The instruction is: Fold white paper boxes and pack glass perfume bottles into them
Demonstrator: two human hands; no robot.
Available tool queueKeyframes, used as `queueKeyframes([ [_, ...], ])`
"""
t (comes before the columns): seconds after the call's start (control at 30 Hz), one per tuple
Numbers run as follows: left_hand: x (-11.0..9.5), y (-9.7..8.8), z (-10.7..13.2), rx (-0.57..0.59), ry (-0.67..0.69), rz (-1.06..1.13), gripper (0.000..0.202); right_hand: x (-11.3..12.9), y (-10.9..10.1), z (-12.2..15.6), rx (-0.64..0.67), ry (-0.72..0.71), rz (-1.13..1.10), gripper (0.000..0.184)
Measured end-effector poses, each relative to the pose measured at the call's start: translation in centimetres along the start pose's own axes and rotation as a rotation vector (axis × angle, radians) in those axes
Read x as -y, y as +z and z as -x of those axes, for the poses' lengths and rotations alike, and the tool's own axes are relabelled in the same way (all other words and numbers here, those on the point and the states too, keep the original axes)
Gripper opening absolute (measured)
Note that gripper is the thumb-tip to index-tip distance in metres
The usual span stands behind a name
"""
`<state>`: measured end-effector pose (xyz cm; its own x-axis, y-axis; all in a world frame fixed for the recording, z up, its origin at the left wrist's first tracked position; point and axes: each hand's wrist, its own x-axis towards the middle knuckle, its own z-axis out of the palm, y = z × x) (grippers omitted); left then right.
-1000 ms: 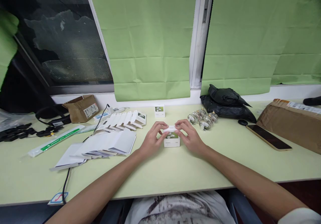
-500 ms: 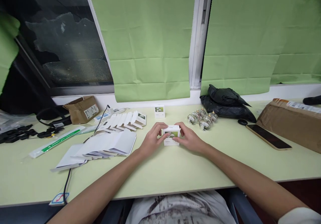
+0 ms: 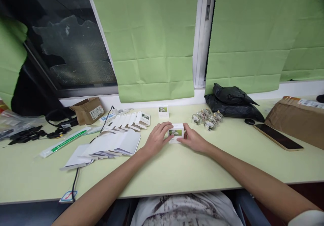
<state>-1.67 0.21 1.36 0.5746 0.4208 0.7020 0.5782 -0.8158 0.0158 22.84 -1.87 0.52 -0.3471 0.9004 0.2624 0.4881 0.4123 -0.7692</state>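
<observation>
The largest thing is the pale green table (image 3: 177, 175), which runs across the whole view. Near its right end lies a long brown parcel (image 3: 296, 121). At the far edge, right of the middle, black plastic bags (image 3: 233, 110) are piled. Left of the middle, close to this same edge, stands an open brown carton (image 3: 89, 113). Between it and the near edge, flat white sleeves (image 3: 111, 145) overlap like a fan, and behind them leans a row of white packs (image 3: 129, 120).

Around the middle of the table are both hands. The left hand (image 3: 157, 138) is clamped on the left side of the small white box (image 3: 176, 132), with its thumb on the front. The right hand (image 3: 193, 140) is clamped on the opposite side, its thumb also in front. The box is upright; whether its bottom touches the table, I cannot tell.

A phone (image 3: 278, 137) lies beside the parcel. Clear round ornaments (image 3: 209, 123) are grouped before the bags. A similar box (image 3: 163, 111) stands alone near the far edge. The smallest is a black disc (image 3: 249, 121), just beyond the phone.
</observation>
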Motion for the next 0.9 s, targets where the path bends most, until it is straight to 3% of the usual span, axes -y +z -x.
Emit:
queueKeyframes([
  [0.17, -0.5, 0.0, -0.5, 0.083, 0.014, -0.199, 0.048, -0.2, -0.1, -0.1, -0.042, 0.015, 0.112, 0.037],
  [0.37, -0.6, 0.4, -2.2, 0.149, 0.000, -0.321, 0.042, -1.1, -0.4, -0.3, -0.016, 0.151, 0.329, 0.056],
  [0.53, 1.3, 1.9, -4.2, 0.188, 0.009, -0.382, 0.038, -1.4, -0.5, -0.5, -0.005, 0.224, 0.374, 0.060],
  [0.9, 5.5, 6.7, -9.8, 0.246, -0.068, -0.560, 0.035, -0.9, -0.4, -0.1, 0.003, 0.187, 0.394, 0.046],
])
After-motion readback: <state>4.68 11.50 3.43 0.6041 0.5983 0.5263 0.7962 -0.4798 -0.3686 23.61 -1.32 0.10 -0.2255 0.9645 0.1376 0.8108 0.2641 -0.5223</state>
